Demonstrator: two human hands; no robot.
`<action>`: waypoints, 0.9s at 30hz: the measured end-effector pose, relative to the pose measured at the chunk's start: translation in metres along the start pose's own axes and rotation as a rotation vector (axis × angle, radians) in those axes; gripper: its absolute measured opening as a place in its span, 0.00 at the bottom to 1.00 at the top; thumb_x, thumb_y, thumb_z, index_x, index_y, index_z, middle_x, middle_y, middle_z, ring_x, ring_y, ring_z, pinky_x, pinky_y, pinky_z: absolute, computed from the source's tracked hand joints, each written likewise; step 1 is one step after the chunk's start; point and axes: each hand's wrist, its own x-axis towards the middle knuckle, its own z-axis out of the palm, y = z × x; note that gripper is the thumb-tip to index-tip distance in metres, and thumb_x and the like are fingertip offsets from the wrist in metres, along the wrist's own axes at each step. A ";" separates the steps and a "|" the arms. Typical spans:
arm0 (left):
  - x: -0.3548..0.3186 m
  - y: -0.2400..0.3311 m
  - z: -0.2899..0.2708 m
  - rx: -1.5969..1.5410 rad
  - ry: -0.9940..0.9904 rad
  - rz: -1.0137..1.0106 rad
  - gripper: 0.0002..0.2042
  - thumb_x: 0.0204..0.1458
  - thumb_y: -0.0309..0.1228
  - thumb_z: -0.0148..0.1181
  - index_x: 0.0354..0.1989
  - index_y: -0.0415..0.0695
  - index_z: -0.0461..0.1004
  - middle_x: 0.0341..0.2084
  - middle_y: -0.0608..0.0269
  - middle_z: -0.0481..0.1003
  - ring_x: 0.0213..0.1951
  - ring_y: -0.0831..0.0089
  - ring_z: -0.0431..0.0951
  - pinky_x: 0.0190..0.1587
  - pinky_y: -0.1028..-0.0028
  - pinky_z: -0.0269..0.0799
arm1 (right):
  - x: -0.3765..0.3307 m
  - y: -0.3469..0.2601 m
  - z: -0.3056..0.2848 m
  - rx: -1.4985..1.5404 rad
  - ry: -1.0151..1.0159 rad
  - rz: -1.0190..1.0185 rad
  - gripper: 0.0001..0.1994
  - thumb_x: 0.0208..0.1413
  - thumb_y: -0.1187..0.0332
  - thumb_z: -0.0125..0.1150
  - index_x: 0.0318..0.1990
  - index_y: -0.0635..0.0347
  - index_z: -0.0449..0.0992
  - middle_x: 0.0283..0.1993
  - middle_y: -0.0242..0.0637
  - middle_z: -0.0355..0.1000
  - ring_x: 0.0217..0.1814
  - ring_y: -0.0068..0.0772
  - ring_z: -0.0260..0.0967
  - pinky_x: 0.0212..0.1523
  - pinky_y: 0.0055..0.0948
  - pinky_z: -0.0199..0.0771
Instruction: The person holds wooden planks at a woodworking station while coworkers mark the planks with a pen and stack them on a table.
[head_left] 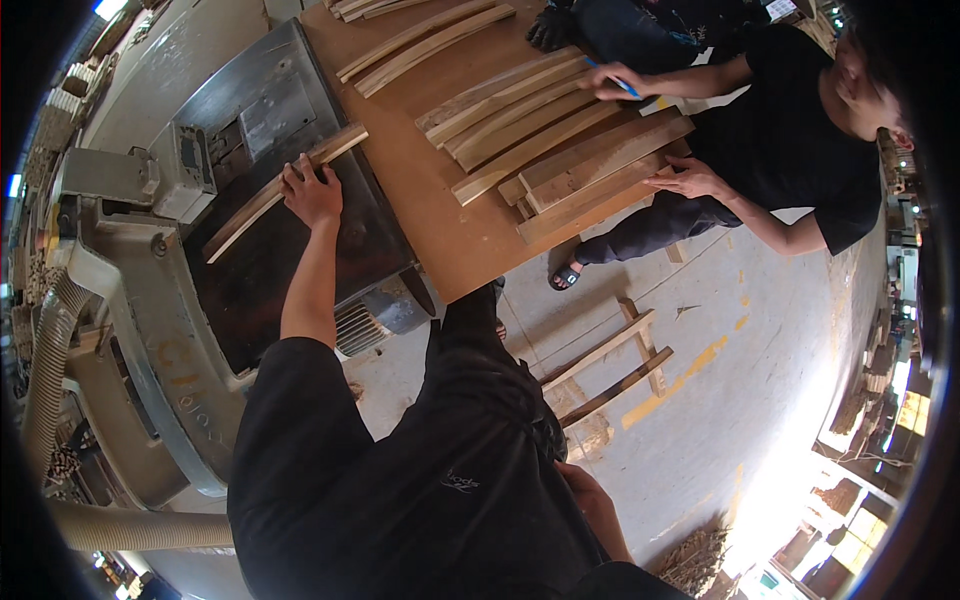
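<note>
My left hand (pixel 312 195) reaches over a long wooden strip (pixel 245 222) on the dark metal machine table (pixel 270 285). The fingers curl over the strip near its middle, and its far end pokes past the table's right edge toward the brown board. Down by my hip is my right hand (pixel 590 497), with its fingers hidden against my dark clothes. To the right, a co-worker in a black shirt holds a blue pen (pixel 627 88) over several wooden strips (pixel 530 130). That person's other hand (pixel 690 178) rests by a thicker wooden piece (pixel 605 160).
A brown board tabletop (pixel 450 245) adjoins the machine. Another person's dark gloved hand (pixel 548 30) is at its far edge. A wooden frame (pixel 630 350) lies on the concrete floor. A ribbed hose (pixel 150 528) runs along the lower left beside the grey machine body (pixel 150 340).
</note>
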 end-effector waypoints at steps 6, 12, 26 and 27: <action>-0.002 -0.001 0.000 0.011 0.001 -0.006 0.25 0.55 0.47 0.55 0.62 0.56 0.67 0.61 0.53 0.59 0.63 0.49 0.57 0.55 0.50 0.65 | -0.002 -0.003 -0.007 0.019 -0.016 0.024 0.16 0.59 0.67 0.60 0.51 0.69 0.73 0.51 0.50 0.74 0.53 0.44 0.74 0.60 0.47 0.71; -0.002 -0.002 0.003 0.013 0.006 0.004 0.25 0.55 0.47 0.55 0.62 0.55 0.66 0.62 0.53 0.59 0.63 0.48 0.57 0.55 0.50 0.65 | -0.008 -0.001 0.012 -0.012 0.022 0.021 0.16 0.60 0.67 0.58 0.50 0.70 0.73 0.50 0.52 0.75 0.53 0.46 0.74 0.60 0.48 0.70; -0.001 0.001 -0.002 0.007 -0.036 -0.019 0.26 0.55 0.46 0.54 0.63 0.56 0.65 0.62 0.53 0.57 0.64 0.50 0.56 0.58 0.51 0.61 | -0.008 -0.002 0.017 0.064 -0.063 0.063 0.16 0.58 0.68 0.61 0.49 0.71 0.74 0.51 0.53 0.74 0.53 0.45 0.75 0.59 0.48 0.72; -0.001 0.000 -0.002 0.008 -0.034 -0.019 0.26 0.55 0.46 0.54 0.63 0.56 0.65 0.62 0.53 0.57 0.64 0.50 0.56 0.58 0.51 0.61 | -0.008 -0.001 0.019 0.032 -0.021 0.027 0.16 0.58 0.68 0.61 0.49 0.71 0.74 0.51 0.53 0.75 0.53 0.45 0.75 0.59 0.48 0.72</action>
